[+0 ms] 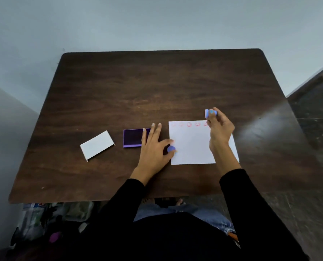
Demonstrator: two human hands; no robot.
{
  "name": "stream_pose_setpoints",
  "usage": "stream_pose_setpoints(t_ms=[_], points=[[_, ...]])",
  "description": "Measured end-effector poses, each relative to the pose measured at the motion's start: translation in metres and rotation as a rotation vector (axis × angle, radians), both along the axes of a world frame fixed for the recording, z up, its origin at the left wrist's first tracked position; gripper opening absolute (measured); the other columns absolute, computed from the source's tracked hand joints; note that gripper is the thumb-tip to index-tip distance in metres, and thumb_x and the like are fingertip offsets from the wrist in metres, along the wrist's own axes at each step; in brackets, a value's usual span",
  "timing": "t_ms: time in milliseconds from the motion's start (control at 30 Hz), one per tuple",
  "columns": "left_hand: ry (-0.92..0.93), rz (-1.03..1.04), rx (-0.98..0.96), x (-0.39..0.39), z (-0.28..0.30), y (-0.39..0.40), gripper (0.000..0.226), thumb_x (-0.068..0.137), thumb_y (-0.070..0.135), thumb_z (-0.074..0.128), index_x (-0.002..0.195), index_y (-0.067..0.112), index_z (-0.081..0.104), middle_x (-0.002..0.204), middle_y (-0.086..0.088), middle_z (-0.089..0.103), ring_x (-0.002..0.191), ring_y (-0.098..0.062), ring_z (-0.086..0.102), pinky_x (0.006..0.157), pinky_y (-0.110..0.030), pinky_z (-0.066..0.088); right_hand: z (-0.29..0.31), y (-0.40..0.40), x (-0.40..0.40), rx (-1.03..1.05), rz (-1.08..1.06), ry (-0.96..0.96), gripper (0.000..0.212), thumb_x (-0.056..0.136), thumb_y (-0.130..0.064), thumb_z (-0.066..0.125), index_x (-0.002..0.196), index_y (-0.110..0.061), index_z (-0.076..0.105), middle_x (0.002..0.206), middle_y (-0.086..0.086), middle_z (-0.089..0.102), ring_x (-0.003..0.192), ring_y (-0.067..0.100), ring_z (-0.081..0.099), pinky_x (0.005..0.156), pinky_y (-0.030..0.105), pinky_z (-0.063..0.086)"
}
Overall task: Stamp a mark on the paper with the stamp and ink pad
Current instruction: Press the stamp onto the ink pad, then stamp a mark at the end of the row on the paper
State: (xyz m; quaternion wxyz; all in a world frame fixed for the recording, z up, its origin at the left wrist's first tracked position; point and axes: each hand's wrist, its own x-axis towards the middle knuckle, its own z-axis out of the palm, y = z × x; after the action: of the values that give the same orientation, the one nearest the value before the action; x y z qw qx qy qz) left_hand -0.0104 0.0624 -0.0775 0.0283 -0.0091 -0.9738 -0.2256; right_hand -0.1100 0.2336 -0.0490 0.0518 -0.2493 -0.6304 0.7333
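Note:
A white paper lies on the dark wooden table, with a row of several red round marks along its far edge. My right hand holds a small light-blue stamp lifted just beyond the paper's far right corner. My left hand rests flat on the table, fingers spread over the right part of the open purple ink pad, its thumb touching the paper's left edge. A small blue round piece sits by that thumb.
A white lid lies left of the ink pad. The table's near edge is close to my body. Bags and clutter sit on the floor under the table's left side.

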Motion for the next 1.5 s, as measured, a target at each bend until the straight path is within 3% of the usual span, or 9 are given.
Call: stream_pose_setpoints(t_ms=[300,533,700,767,900,1033,1233,1367,1500], points=[[0.045,0.128,-0.100,0.011,-0.004,-0.004,0.031,0.090,0.024,0.057,0.119,0.016,0.064,0.152,-0.015,0.034,0.145,-0.031,0.020,0.118,-0.049,0.000,-0.017,0.043,0.006,-0.174,-0.113,-0.136,0.028,0.086,-0.014,0.065,0.112,-0.004,0.064,0.098,0.007,0.069,0.087,0.014,0.066,0.074,0.020,0.054],[-0.191,0.055,-0.186,-0.041,0.000,0.007,0.083,0.075,0.072,0.052,0.146,0.037,0.026,0.160,-0.014,-0.010,0.146,-0.031,-0.017,0.112,-0.046,-0.020,-0.012,0.067,0.005,-0.605,-0.125,-0.245,0.021,0.087,-0.025,0.062,0.092,-0.005,0.066,0.086,0.007,0.069,0.075,0.013,0.066,0.062,0.022,0.054],[-0.275,0.029,-0.205,-0.053,-0.007,0.004,0.089,0.070,0.076,0.054,0.146,0.039,0.025,0.159,-0.015,-0.015,0.144,-0.032,-0.022,0.113,-0.050,-0.018,-0.014,0.078,0.003,-0.695,-0.138,-0.239,0.019,0.087,-0.023,0.063,0.089,-0.004,0.067,0.082,0.009,0.071,0.070,0.015,0.070,0.059,0.024,0.057],[-0.283,0.033,-0.193,-0.053,-0.010,0.003,0.090,0.069,0.076,0.054,0.145,0.039,0.025,0.159,-0.014,-0.013,0.144,-0.032,-0.022,0.114,-0.051,-0.017,-0.014,0.080,-0.001,-0.618,-0.151,-0.230,0.015,0.086,-0.022,0.065,0.086,-0.007,0.069,0.079,0.007,0.073,0.068,0.014,0.072,0.060,0.024,0.059],[-0.283,0.044,-0.155,-0.054,-0.013,0.002,0.090,0.067,0.076,0.056,0.144,0.040,0.028,0.160,-0.013,-0.011,0.145,-0.030,-0.021,0.114,-0.050,-0.017,-0.024,0.075,-0.012,-0.168,-0.151,-0.118,0.012,0.084,-0.018,0.068,0.093,-0.011,0.070,0.087,0.002,0.072,0.078,0.010,0.071,0.076,0.024,0.059],[-0.274,0.052,-0.139,-0.052,-0.014,0.000,0.090,0.065,0.077,0.055,0.143,0.041,0.030,0.160,-0.013,-0.008,0.146,-0.029,-0.019,0.114,-0.048,-0.016,-0.039,0.066,-0.013,0.292,-0.096,0.000,0.028,0.082,-0.024,0.071,0.107,-0.012,0.068,0.092,-0.003,0.071,0.082,0.004,0.067,0.071,0.006,0.052],[-0.294,0.065,-0.131,-0.051,-0.014,0.000,0.090,0.063,0.078,0.055,0.143,0.044,0.028,0.160,-0.011,-0.007,0.148,-0.027,-0.011,0.114,-0.045,-0.017,-0.054,0.062,-0.003,0.489,-0.024,0.140,0.028,0.084,-0.014,0.067,0.112,-0.009,0.067,0.105,0.007,0.072,0.093,0.009,0.067,0.085,0.011,0.051],[-0.293,0.073,-0.104,-0.051,-0.010,0.000,0.090,0.063,0.076,0.058,0.142,0.043,0.031,0.161,-0.010,-0.006,0.148,-0.027,-0.009,0.114,-0.044,-0.018,-0.051,0.063,-0.001,0.645,0.042,0.203,0.027,0.084,-0.011,0.066,0.111,-0.006,0.066,0.106,0.011,0.071,0.094,0.008,0.063,0.085,0.002,0.045],[-0.273,0.078,-0.099,-0.051,-0.009,0.001,0.091,0.062,0.075,0.061,0.141,0.042,0.033,0.161,-0.011,-0.004,0.148,-0.028,-0.006,0.115,-0.045,-0.015,-0.047,0.061,0.000,0.729,0.101,0.217,0.027,0.085,-0.010,0.065,0.111,-0.004,0.066,0.107,0.014,0.071,0.097,0.019,0.066,0.089,0.025,0.052]])
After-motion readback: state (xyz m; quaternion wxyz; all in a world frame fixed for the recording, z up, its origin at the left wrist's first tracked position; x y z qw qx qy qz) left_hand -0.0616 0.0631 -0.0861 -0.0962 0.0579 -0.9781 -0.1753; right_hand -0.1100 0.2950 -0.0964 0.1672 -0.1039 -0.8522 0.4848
